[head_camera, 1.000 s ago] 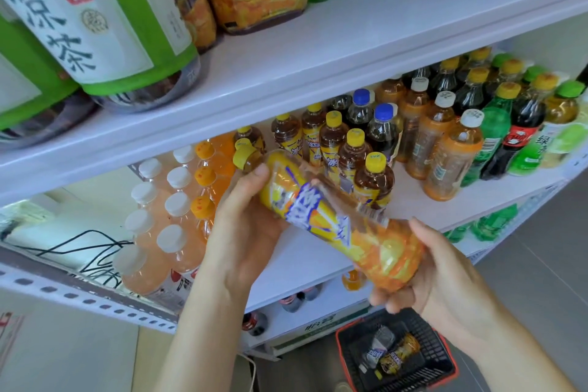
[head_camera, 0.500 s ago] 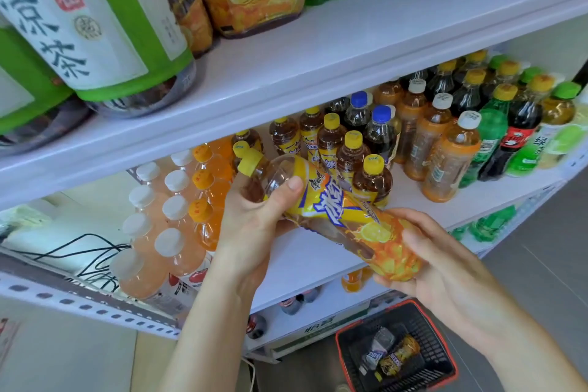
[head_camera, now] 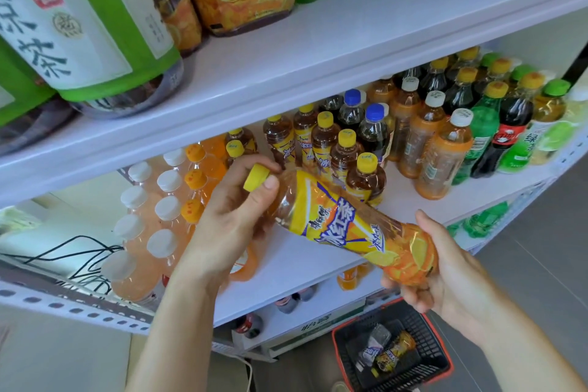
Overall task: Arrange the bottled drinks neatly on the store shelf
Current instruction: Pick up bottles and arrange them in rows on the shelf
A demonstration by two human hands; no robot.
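Shelf (head_camera: 296,267) mostly stocked, rows upright, back to front edge; bare strip at front edge, centre; basket (head_camera: 423,337) on floor below holds two bottles (head_camera: 386,352), not yet shelved; tea bottle (head_camera: 337,223) tilted, cap up-left, held off the shelf before the matching row (head_camera: 346,149); left hand (head_camera: 229,219) grips neck, right hand (head_camera: 445,267) grips base; judged: three placements left.

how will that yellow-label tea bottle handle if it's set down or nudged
The tea bottle looks nearly full, so probably heavy for its size; left hand and right hand both hold it. Its round body would likely roll if laid flat. Upright, tall and narrow, it may tip if bumped.
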